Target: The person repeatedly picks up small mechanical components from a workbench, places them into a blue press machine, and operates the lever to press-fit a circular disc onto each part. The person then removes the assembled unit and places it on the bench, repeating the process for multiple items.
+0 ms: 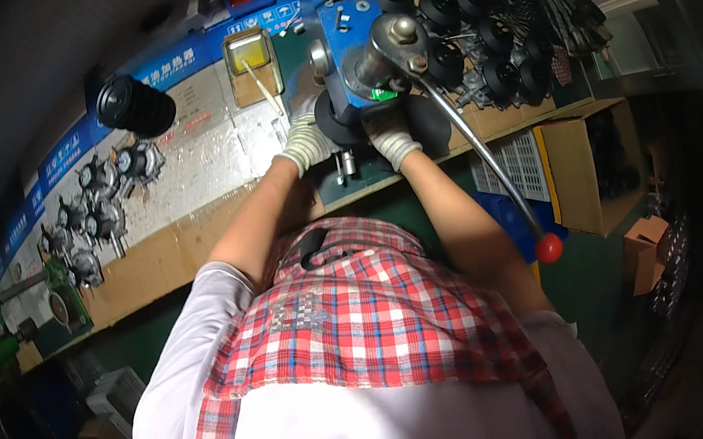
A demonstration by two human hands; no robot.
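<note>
A blue hand press (347, 25) stands at the far edge of the bench, its long metal lever (477, 140) slanting toward me and ending in a red ball knob (548, 248). Below the press head is a black round pulley-like part (340, 122). My left hand (306, 139), in a striped knit glove, is closed on the left side of that part. On its other side, close under the press head, is my gloved right hand (391, 135); its fingers are hidden. A small metal cylinder (348, 162) stands just in front of the part.
Several black pulleys on metal castings (493, 36) crowd the right. Several bare castings (100, 199) and stacked black pulleys (135, 107) lie left, beside a yellowish tray (249, 56) with a brush (264, 88). A green machine (60, 298) is at far left, a cardboard box (579, 174) at right.
</note>
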